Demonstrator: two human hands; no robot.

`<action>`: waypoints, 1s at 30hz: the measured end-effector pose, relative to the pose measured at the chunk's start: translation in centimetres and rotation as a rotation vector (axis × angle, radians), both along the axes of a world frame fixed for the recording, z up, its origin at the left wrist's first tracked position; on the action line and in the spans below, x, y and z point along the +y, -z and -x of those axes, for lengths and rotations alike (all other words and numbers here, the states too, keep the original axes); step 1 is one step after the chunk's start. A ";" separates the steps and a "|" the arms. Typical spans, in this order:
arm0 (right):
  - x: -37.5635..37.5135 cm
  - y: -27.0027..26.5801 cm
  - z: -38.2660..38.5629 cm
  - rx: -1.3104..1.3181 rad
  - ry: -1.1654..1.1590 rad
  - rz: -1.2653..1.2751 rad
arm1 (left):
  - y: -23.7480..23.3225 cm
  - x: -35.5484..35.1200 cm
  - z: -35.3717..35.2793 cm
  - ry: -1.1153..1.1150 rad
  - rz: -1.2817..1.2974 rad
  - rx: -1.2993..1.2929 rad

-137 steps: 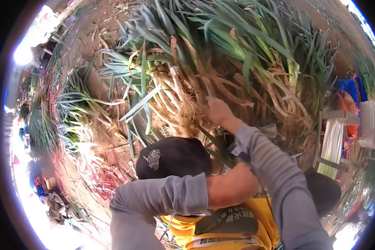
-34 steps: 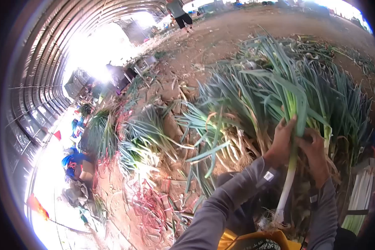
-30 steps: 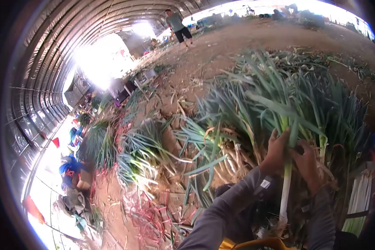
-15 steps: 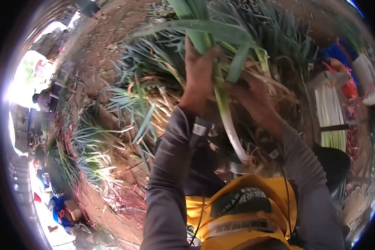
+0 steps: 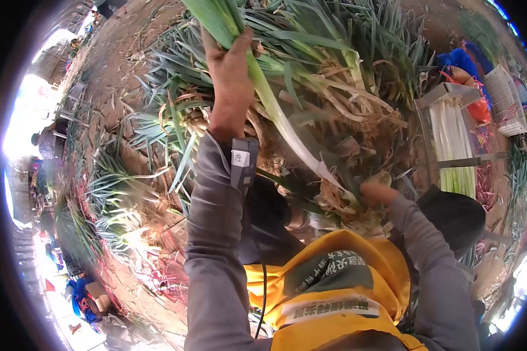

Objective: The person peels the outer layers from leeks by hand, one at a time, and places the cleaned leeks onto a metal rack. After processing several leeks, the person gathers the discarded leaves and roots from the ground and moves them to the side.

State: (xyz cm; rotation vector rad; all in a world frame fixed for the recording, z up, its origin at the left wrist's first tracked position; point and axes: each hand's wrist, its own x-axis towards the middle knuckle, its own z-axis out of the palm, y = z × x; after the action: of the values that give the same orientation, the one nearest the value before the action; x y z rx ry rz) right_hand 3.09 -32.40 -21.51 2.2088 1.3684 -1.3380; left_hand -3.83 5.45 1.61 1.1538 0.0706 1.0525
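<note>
My left hand (image 5: pixel 231 73) is closed around the green upper part of a leek (image 5: pixel 272 111). The leek slants down to the right, and its white stem runs toward my lap. Dry, papery outer leaves (image 5: pixel 332 193) hang about its root end. Close beside that end is my right hand (image 5: pixel 379 194), curled and slightly blurred; what its fingers hold, if anything, is hidden. Below both hands lies a yellow apron (image 5: pixel 334 263) with printed lettering. A heap of untrimmed leeks (image 5: pixel 357 64) with soil-coloured roots spreads beyond my hands.
At right, a metal rack (image 5: pixel 451 93) holds a bundle of cleaned white leeks (image 5: pixel 452 137). A white crate (image 5: pixel 505 99) and blue bags (image 5: pixel 459 61) stand behind it. Smaller leeks (image 5: pixel 120 175) and red twine (image 5: pixel 161 275) lie on the dirt ground at left.
My right hand has moved from the middle of the leek down to its root end. My left hand has shifted left, still gripping the leek, and more of the white stem shows.
</note>
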 end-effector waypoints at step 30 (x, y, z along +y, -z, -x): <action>16.3 -20.6 -1.0 0.289 0.680 -1.227 | -0.7 -2.1 -0.5 0.477 0.261 -0.020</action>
State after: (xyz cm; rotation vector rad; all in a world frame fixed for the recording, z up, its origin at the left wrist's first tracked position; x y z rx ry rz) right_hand 4.10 -16.05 -0.87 3.6449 1.9795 -1.1002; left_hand -3.36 3.34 2.28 0.8639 -0.0788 0.6092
